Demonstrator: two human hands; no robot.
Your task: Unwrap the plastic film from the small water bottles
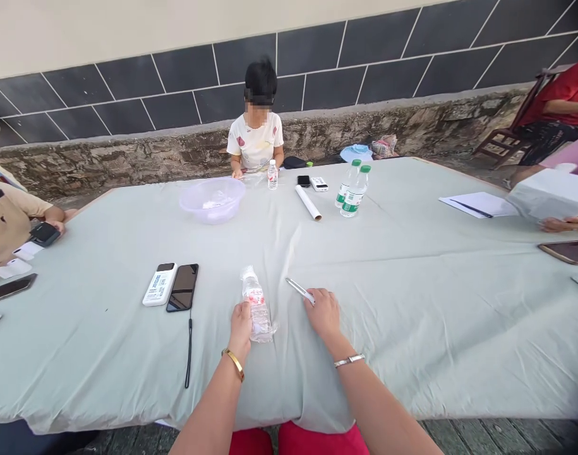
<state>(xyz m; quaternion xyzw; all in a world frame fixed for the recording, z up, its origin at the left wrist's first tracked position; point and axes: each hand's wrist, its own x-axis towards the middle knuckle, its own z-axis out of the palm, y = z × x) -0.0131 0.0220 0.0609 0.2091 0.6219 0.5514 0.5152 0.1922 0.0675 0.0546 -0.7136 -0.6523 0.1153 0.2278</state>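
Note:
My left hand [242, 323] is closed on the left side of a clear plastic bottle [257, 309] with a pink and white label. Loose clear film shows around the bottle's top and base. To the right, my right hand [325, 311] rests on the cloth, fingers closed on the near end of a slim silver and white pen-like tool [299, 289]. Its tip points away to the left, apart from the bottle. I cannot tell whether it is a pen or a small cutter.
Left of the bottle lie a white power bank [160, 285] and a black phone [183, 288] with a strap. Farther back are a purple basin [213, 201], a small bottle [272, 175], a paper roll [308, 203] and two green-capped bottles [354, 194]. Several people sit around the cloth-covered table [402, 303].

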